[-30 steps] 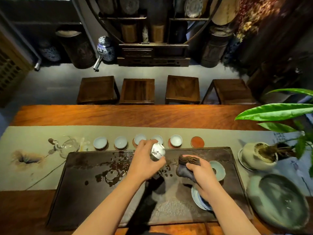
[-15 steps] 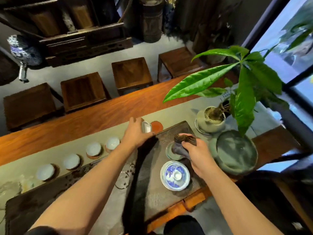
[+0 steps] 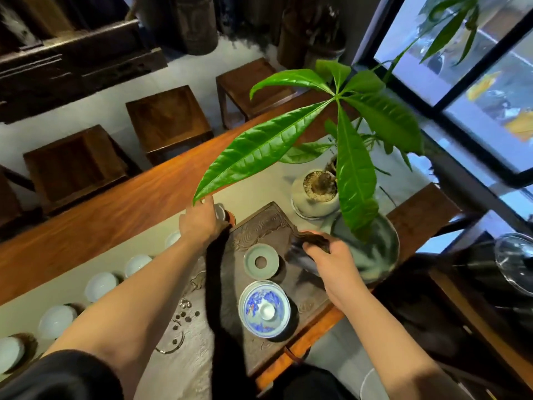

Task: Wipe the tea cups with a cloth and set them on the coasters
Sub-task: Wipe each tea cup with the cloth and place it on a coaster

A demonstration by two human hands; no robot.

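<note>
Head view: left hand (image 3: 199, 225) holds white cup (image 3: 220, 212) over red coaster (image 3: 230, 218).

Blue-and-white painted lidded bowl (image 3: 264, 308); pale celadon cups (image 3: 101, 285).

Long wooden table (image 3: 121, 209) bearing a pale runner (image 3: 72, 272); on the runner, a dark carved tea tray (image 3: 268, 223), a row of cups (image 3: 101, 285) and a potted plant (image 3: 315, 194).

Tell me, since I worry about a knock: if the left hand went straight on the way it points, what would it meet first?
Probably the red coaster, just past the cup that the left hand holds. Beyond lies bare table runner. The plant's leaf tip hangs near the fingers; depth is unclear.
</note>
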